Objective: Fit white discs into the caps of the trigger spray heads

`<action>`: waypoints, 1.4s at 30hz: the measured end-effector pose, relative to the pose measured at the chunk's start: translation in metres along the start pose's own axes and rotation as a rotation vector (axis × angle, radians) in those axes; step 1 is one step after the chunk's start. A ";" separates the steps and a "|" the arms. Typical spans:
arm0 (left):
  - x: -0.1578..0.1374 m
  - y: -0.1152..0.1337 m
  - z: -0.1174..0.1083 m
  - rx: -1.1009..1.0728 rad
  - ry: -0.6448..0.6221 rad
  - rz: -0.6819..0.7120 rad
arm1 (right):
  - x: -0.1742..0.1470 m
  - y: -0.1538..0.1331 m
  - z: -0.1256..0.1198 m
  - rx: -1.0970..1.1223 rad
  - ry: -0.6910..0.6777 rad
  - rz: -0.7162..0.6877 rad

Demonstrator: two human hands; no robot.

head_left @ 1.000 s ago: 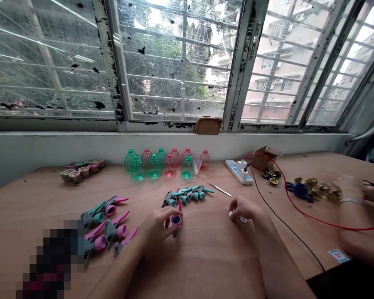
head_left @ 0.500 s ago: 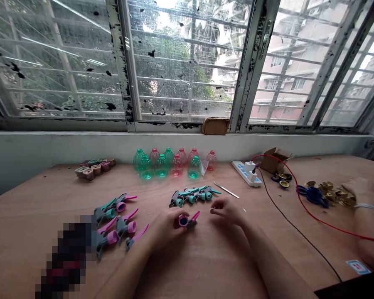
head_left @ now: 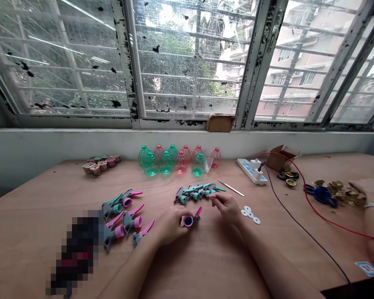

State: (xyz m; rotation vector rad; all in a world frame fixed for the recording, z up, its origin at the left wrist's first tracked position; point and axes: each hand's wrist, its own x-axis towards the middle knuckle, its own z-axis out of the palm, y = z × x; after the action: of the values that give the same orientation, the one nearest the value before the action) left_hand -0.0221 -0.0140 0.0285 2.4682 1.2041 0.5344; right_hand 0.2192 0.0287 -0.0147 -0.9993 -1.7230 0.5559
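Note:
Below the middle of the view, my left hand [head_left: 173, 224] is closed around a grey spray trigger head with a pink lever and collar [head_left: 188, 220]; the collar's open end faces me. My right hand [head_left: 226, 206] is in a pinch just right of it, apart from the collar. Between its fingertips shows a thin pale edge, which looks like a white washer [head_left: 210, 196]. Several flat white washers [head_left: 251, 214] lie right of that hand. Behind both hands is a row of teal-and-grey spray heads [head_left: 197, 192]. More pink and teal spray heads [head_left: 127, 220] lie to the left.
Green and red clear bottles [head_left: 166, 163] stand along the wall. White tweezers [head_left: 231, 187] lie behind my right hand. A power strip [head_left: 252, 171] sends red and black cables across the right side. Another person's hand [head_left: 360, 189] is among gold-coloured parts [head_left: 336, 193] there.
The view has shifted slightly, so the scene sits further right. My right hand has moved left and forward, uncovering the white washers. My left hand still holds the spray head.

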 end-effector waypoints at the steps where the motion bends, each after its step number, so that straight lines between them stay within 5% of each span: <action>1: 0.000 -0.001 0.000 0.014 0.019 -0.008 | -0.001 -0.002 0.001 -0.008 -0.025 -0.005; 9: -0.002 -0.004 0.001 0.030 -0.020 -0.007 | -0.008 -0.014 0.005 0.007 -0.123 -0.096; 14: -0.001 -0.006 0.002 0.049 -0.001 -0.055 | -0.005 -0.025 -0.001 0.033 -0.021 -0.156; 21: -0.002 -0.001 0.004 -0.066 -0.065 -0.029 | -0.014 -0.036 0.030 0.221 -0.377 -0.075; 28: -0.002 0.004 0.006 -0.072 -0.082 0.003 | -0.018 -0.026 0.039 0.177 -0.241 -0.067; 42: 0.000 0.004 0.005 -0.115 -0.116 0.023 | -0.021 -0.035 0.034 0.036 -0.339 -0.260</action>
State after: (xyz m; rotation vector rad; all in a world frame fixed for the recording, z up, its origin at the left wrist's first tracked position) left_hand -0.0175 -0.0171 0.0260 2.3831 1.0713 0.4466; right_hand 0.1776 -0.0045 -0.0118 -0.6670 -2.0965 0.6082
